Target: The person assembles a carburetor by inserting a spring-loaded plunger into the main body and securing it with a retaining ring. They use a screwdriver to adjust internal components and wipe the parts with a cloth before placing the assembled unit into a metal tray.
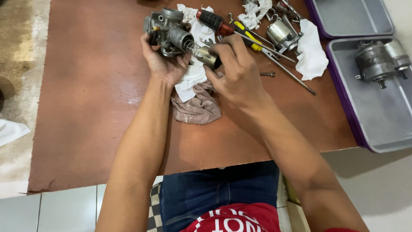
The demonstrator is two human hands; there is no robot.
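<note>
- My left hand [161, 64] is wrapped around a grey cast-metal carburettor body [165, 31], fingers clamped on its underside, held above the far middle of the brown board tabletop [94, 107].
- My right hand [234, 71] pinches a small brass-coloured metal cylinder [208, 56] between thumb and fingertips, closed tight on it.
- A thin coiled steel spring [193, 48] runs between the cylinder and the carburettor's round opening.
- Under my hands: a crumpled grey-brown cloth rag [198, 106] with white tissue [191, 81] on top of it.
- Far edge: a red-and-black-handled screwdriver [213, 21] and a yellow-and-black-handled screwdriver [246, 38], shafts pointing right.
- A shiny metal cup-shaped part [280, 31] sits near the far right corner, beside more white tissue.
- Grey tray with purple rim [377, 129] off the right edge holds one second grey metal carburettor body [380, 62] at its far end.
- Another grey purple-rimmed tray [349, 17] is beyond it; I see nothing in the visible part.
</note>
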